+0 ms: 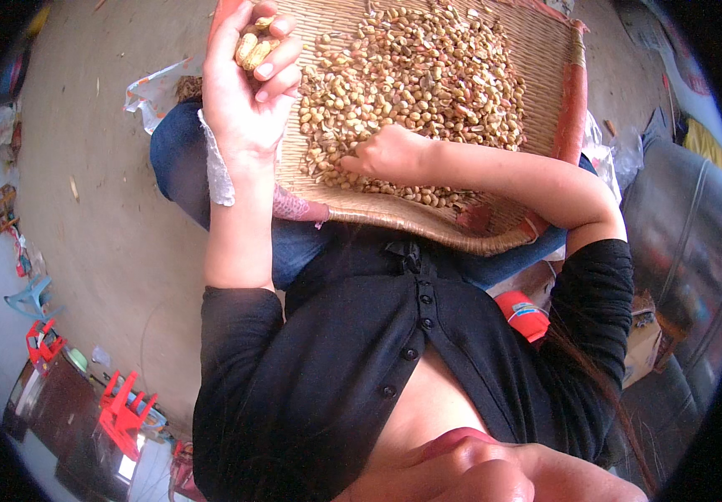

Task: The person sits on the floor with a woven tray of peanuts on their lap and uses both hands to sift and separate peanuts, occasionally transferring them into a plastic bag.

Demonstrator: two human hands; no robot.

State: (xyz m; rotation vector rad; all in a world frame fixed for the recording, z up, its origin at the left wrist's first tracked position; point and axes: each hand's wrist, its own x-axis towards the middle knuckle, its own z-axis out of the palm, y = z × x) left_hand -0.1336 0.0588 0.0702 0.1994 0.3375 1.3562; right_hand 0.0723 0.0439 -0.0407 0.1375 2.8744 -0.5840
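Note:
In my left hand (pixel 266 75), palm up at the upper left, several unshelled peanuts (pixel 257 50) lie under curled fingers. A woven basket tray (pixel 373 213) with reddish edging rests across my lap. It holds a broad spread of small pale peanuts with shell pieces (pixel 423 81). My right hand (pixel 392 154) reaches into the lower left part of this spread, back of the hand upward, fingers bent down among the pieces. What its fingertips hold, if anything, is hidden. The left hand is above the basket's left side, apart from the right one.
A white strip (pixel 217 166) lies along my left wrist. A printed plastic bag (pixel 153 94) is left of the basket, and clear plastic bags (pixel 624 154) are at its right. A dark padded seat (pixel 675 213) stands farther right. Red plastic stools (pixel 123 414) are at the lower left.

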